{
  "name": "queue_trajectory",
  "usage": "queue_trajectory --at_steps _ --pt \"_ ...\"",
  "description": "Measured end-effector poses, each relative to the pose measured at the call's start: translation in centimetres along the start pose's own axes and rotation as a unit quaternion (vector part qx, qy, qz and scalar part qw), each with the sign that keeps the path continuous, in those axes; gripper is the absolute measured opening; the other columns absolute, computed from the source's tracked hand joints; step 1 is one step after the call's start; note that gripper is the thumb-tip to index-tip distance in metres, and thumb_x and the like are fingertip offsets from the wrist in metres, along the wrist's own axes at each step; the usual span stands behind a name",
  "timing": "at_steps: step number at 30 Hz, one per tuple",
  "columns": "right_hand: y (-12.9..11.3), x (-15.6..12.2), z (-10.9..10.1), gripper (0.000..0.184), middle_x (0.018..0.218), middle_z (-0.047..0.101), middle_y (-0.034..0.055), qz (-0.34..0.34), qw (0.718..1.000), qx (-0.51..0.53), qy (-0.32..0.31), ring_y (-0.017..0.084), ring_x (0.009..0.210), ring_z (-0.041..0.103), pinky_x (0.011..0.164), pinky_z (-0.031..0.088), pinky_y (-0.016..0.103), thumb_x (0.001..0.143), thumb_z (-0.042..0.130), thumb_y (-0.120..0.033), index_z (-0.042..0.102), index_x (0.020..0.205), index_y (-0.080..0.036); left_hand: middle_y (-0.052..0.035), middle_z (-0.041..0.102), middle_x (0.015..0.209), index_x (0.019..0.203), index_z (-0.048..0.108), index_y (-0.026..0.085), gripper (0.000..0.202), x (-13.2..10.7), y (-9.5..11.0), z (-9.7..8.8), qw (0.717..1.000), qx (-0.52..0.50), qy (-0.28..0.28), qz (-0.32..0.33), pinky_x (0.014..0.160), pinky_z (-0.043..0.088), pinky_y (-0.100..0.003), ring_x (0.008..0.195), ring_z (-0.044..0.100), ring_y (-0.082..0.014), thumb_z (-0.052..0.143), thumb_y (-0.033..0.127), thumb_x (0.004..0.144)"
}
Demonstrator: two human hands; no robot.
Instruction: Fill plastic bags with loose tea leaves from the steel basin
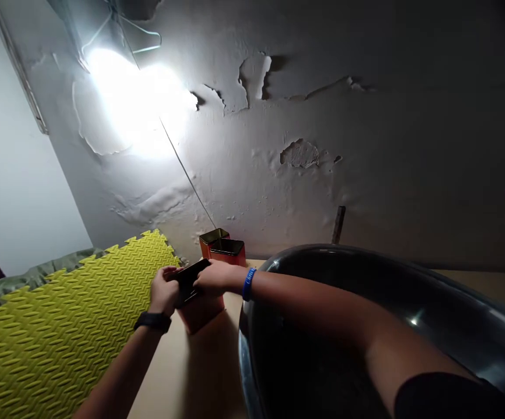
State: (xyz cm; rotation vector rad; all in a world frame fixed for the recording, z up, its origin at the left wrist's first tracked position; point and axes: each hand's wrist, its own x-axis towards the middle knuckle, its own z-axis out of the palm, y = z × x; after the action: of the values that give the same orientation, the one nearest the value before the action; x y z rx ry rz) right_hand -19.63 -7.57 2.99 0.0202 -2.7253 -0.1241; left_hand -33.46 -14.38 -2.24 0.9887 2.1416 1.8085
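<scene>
Clasping a red box (202, 315) at its top with left hand (163, 294) and right hand (216, 276); open containers (223, 258) just beyond the grip, black tub (392, 279) right of it.

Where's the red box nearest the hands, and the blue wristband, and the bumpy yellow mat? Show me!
Red box (202, 315): head view, on its side wall.
Blue wristband (247, 285): head view, on its outer face.
Yellow mat (80, 311): head view, middle of its bumpy surface.

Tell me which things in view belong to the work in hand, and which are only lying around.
In the work: left hand, right hand, red container at both hands; probably two red containers behind.

Apparently lying around: yellow mat, black basin, green cloth.
</scene>
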Motion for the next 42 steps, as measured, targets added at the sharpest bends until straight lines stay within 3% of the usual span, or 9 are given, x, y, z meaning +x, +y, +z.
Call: queue_trajectory --at_steps 4,7,10,14,19,24,30,37,42 --pt "-2.6 -2.9 -2.4 0.023 0.081 0.061 -0.0028 -0.058 0.996 -0.073 -0.008 0.014 0.079 0.055 0.095 0.028 0.042 0.074 0.054 -0.028 0.058 0.097 -0.024 -0.0015 0.06 0.101 0.081 0.052 0.018 0.03 -4.5 5.2 -4.9 0.992 -0.056 -0.023 0.11 0.072 0.049 -0.029 0.09 0.058 -0.0198 0.04 0.008 0.056" --pt "-4.3 -6.6 -7.4 0.034 0.099 0.058 0.0037 -0.086 0.987 -0.135 0.033 0.017 0.095 0.05 0.096 0.025 0.043 0.083 0.042 -0.023 0.047 0.116 -0.023 0.0034 0.062 0.099 0.073 0.055 0.019 0.023 -8.2 11.4 -5.2 0.973 -0.015 -0.002 0.23 0.08 0.046 -0.03 0.089 0.058 -0.0178 0.04 0.008 0.06" --pt "-5.1 -11.0 -12.7 0.038 0.113 0.051 0.0064 -0.045 0.99 -0.136 0.007 0.019 0.105 0.044 0.091 0.03 0.042 0.084 0.039 -0.017 0.042 0.122 -0.025 0.0032 0.063 0.094 0.067 0.055 0.017 0.023 -10.7 16.7 -1.9 0.942 -0.01 -0.027 0.335 0.079 0.045 -0.026 0.087 0.057 -0.0148 0.039 0.002 0.06" --pt "-4.1 -18.1 -16.6 0.035 0.108 0.053 0.006 0.058 0.991 -0.116 -0.018 0.019 0.099 0.046 0.084 0.036 0.037 0.084 0.039 -0.019 0.047 0.118 -0.024 -0.0007 0.063 0.091 0.065 0.054 0.015 0.029 -12.7 19.7 7.5 0.899 -0.127 -0.162 0.387 0.079 0.044 -0.025 0.086 0.057 -0.0128 0.032 -0.002 0.056" --pt "-0.7 -27.0 -15.8 0.035 0.105 0.055 0.0075 0.212 0.967 -0.09 -0.111 0.019 0.092 0.049 0.077 0.041 0.032 0.081 0.044 -0.024 0.05 0.115 -0.021 -0.0028 0.063 0.088 0.063 0.05 0.014 0.03 -16.0 18.4 20.7 0.86 -0.21 -0.302 0.354 0.082 0.042 -0.026 0.088 0.056 -0.0134 0.029 -0.003 0.051" --pt "2.4 -32.7 -11.7 0.033 0.106 0.053 0.0092 0.3 0.937 -0.118 -0.132 0.021 0.091 0.048 0.075 0.041 0.034 0.082 0.04 -0.025 0.052 0.112 -0.021 -0.0033 0.061 0.087 0.066 0.049 0.015 0.032 -18.5 15.2 27.3 0.859 -0.185 -0.316 0.357 0.084 0.041 -0.027 0.087 0.054 -0.0143 0.029 -0.003 0.049" --pt "3.3 -34.5 -9.2 0.031 0.1 0.052 0.0109 0.299 0.932 -0.147 -0.143 0.023 0.091 0.047 0.08 0.037 0.04 0.073 0.049 -0.021 0.057 0.103 -0.021 -0.004 0.057 0.095 0.067 0.05 0.015 0.032 -19.2 12.5 29.0 0.854 -0.121 -0.332 0.383 0.087 0.039 -0.029 0.093 0.051 -0.0142 0.027 -0.004 0.053" --pt "3.0 -34.6 -10.6 0.022 0.095 0.055 0.0076 0.326 0.925 -0.16 -0.108 0.021 0.091 0.048 0.087 0.032 0.042 0.075 0.051 -0.026 0.059 0.095 -0.02 -0.005 0.055 0.099 0.077 0.055 0.015 0.036 -18.3 12.7 29.0 0.822 -0.042 -0.372 0.429 0.091 0.038 -0.031 0.097 0.05 -0.0159 0.03 -0.004 0.059" --pt "3.5 -35.1 -11.7 0.027 0.103 0.057 0.0115 0.342 0.921 -0.153 -0.11 0.023 0.106 0.045 0.091 0.034 0.034 0.078 0.049 -0.033 0.064 0.084 -0.013 -0.0061 0.054 0.105 0.093 0.055 0.015 0.041 -17.8 12.7 28.8 0.804 0.003 -0.383 0.455 0.094 0.037 -0.032 0.101 0.049 -0.0167 0.034 -0.002 0.063"
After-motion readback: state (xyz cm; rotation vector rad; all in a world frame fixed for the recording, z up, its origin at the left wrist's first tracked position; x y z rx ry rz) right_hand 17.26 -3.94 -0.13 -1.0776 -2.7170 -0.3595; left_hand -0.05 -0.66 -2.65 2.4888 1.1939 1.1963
